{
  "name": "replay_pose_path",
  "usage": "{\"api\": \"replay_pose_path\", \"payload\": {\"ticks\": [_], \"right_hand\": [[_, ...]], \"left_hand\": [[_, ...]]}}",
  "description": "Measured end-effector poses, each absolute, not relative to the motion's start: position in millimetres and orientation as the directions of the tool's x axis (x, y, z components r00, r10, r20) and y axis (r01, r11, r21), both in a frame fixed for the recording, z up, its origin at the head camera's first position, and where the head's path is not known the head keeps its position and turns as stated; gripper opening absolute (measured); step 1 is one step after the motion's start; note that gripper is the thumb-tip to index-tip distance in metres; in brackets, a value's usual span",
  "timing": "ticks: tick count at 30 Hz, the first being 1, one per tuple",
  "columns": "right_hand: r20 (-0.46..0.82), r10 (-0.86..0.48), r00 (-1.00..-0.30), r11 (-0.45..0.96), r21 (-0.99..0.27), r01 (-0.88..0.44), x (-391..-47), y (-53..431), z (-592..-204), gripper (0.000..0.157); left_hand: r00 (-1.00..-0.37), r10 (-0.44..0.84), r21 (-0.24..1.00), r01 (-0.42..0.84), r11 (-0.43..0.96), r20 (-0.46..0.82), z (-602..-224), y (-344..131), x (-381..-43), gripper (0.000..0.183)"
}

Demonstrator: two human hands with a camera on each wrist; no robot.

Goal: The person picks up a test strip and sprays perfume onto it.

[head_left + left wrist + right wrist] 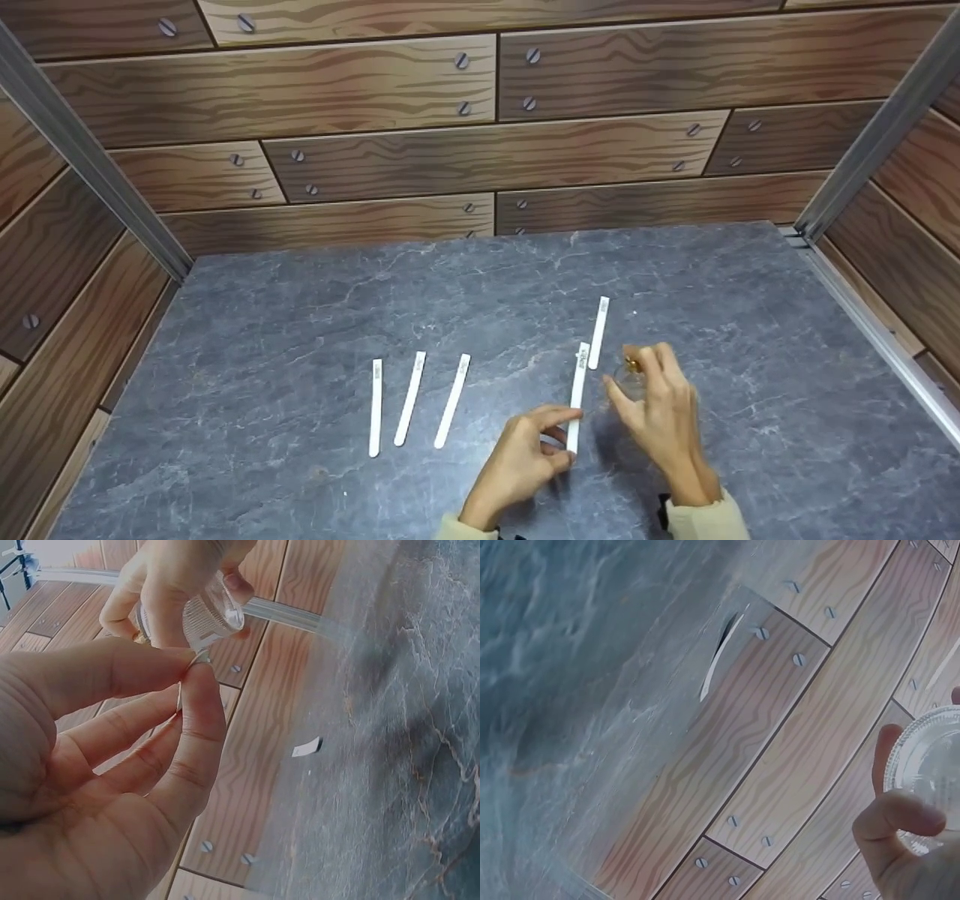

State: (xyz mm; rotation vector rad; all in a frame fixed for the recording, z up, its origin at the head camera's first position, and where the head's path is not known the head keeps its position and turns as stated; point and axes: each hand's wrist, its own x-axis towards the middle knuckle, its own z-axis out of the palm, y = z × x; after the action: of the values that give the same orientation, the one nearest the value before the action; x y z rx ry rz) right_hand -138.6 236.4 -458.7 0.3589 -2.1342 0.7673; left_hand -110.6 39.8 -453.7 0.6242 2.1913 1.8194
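White stick point(578, 386): its lower part pinched in the left grip, printed end pointing away from the person
Left grip point(529, 450): narrow, thumb and fingers holding that stick
Right grip point(661, 409): curled round a clear ribbed container point(215, 619)
Lone stick point(599, 334): on the grey marbled counter point(285, 315), between the hands
Stick trio point(410, 399): side by side, farther left
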Motion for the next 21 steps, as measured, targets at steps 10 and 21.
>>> {"api": "replay_pose_path", "payload": {"ticks": [10, 21], "right_hand": [[0.781, 0.011, -0.624, 0.786, -0.392, -0.477, -139.7, 237.7, -458.1, 0.042], [0.793, -0.001, -0.609, 0.778, -0.382, -0.499, -138.8, 238.3, -458.1, 0.043]], "left_hand": [[-0.888, 0.453, 0.982, 0.148, 0.121, 0.078, -452.1, 39.5, -112.1, 0.049], [-0.897, 0.434, 0.985, 0.138, 0.101, 0.081, -451.2, 37.4, -110.2, 0.050]]}}
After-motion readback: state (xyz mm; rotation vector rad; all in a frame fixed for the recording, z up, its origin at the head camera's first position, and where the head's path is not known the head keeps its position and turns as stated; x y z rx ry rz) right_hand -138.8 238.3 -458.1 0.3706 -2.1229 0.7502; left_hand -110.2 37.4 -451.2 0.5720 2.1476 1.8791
